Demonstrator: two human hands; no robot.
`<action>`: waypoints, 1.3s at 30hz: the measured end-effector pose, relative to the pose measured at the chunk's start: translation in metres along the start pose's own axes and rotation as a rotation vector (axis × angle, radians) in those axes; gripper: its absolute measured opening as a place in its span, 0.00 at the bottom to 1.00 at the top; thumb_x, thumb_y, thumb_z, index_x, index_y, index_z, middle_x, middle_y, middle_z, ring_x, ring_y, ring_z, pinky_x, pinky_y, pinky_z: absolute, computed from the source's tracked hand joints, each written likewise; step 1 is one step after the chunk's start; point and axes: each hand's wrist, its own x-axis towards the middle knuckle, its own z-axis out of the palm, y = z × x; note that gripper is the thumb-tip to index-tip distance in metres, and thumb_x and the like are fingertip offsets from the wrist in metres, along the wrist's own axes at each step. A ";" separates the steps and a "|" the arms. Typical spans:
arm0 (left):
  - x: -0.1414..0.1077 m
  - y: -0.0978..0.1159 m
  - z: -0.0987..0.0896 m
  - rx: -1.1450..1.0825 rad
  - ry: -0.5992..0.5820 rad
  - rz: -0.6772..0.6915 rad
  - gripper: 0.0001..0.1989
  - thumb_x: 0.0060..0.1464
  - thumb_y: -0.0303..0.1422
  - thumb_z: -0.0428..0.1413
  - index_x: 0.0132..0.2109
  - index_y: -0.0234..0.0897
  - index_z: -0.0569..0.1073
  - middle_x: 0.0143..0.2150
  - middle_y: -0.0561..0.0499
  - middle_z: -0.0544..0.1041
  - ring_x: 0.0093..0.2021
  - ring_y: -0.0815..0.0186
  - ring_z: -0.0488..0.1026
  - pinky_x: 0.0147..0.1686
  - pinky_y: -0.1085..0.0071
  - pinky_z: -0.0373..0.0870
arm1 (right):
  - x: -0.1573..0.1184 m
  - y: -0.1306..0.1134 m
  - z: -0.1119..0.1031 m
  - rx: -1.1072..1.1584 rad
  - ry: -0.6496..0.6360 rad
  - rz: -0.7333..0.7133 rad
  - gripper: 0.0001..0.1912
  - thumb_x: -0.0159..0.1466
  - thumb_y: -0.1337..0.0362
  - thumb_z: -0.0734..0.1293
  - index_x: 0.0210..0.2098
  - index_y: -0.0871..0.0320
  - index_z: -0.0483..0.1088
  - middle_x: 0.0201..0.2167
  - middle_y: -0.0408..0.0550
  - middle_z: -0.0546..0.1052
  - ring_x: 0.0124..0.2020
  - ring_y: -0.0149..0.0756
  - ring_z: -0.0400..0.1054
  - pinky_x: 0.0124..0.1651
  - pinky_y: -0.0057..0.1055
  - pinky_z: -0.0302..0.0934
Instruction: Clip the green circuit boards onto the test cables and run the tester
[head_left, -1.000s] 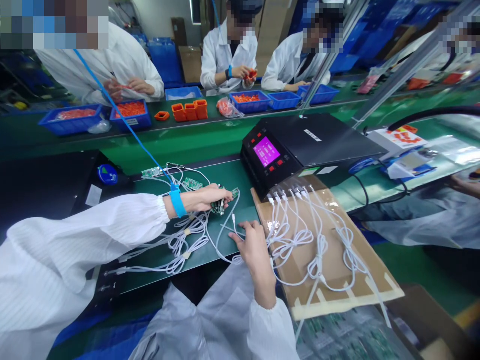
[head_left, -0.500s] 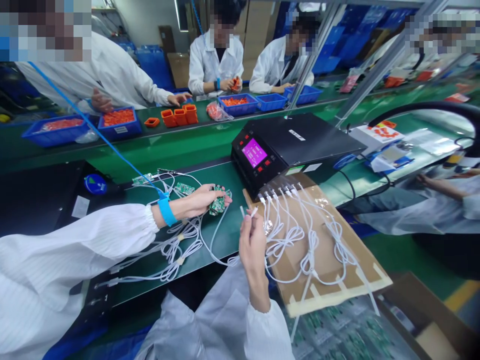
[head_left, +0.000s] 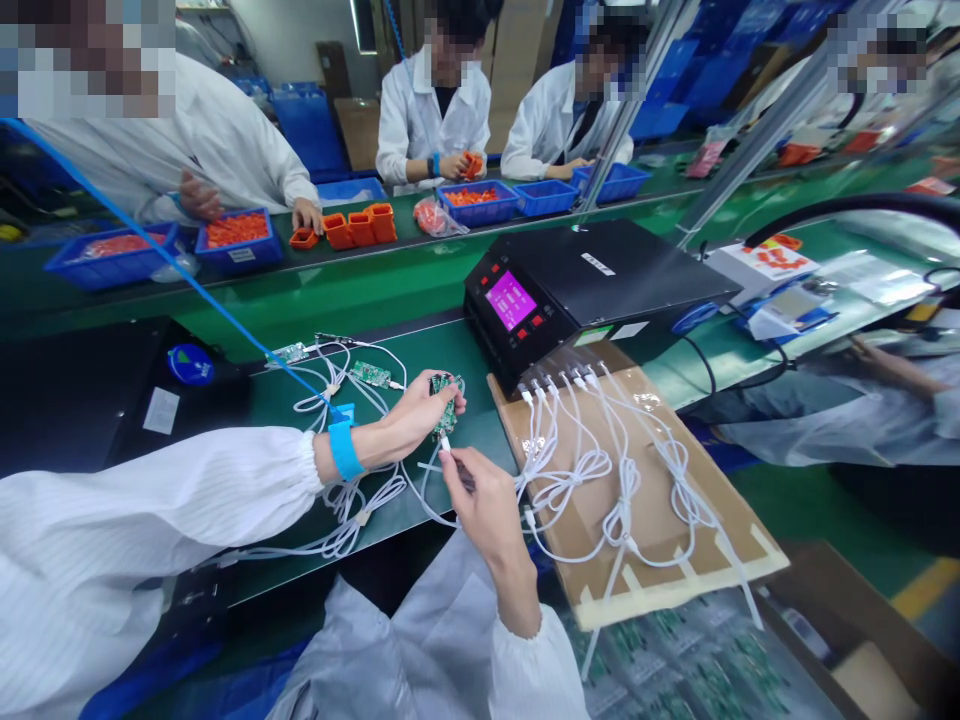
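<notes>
My left hand (head_left: pixel 420 415), with a blue wrist strap (head_left: pixel 346 450), is closed around a green circuit board (head_left: pixel 445 402) with small components; whether there is more than one board I cannot tell. My right hand (head_left: pixel 484 500) pinches a white cable plug (head_left: pixel 445 443) at the board's lower edge. The plug appears to touch the board, but how far in it sits is unclear. Behind my left hand, another green circuit board (head_left: pixel 370 374) lies on the green bench with a white cable at its end. Bundled white cables (head_left: pixel 360 510) lie under my left forearm.
A black box with a lit pink screen (head_left: pixel 512 300) stands ahead, white cables plugged into its front and coiled on a cardboard sheet (head_left: pixel 652 590). Another black box (head_left: pixel 90 400) is at left. Across the line, co-workers handle orange parts near blue bins (head_left: pixel 480 205).
My right hand has moved left and up, bringing the cable plug to the board in my left hand. Across the line, a co-worker's hand has moved onto an orange part.
</notes>
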 end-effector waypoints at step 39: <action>-0.011 -0.007 -0.006 0.402 -0.008 0.228 0.14 0.69 0.33 0.49 0.59 0.41 0.57 0.41 0.52 0.76 0.27 0.73 0.67 0.31 0.74 0.64 | 0.000 0.001 0.011 0.026 0.153 0.175 0.20 0.75 0.54 0.58 0.40 0.56 0.77 0.32 0.49 0.81 0.31 0.37 0.75 0.36 0.30 0.66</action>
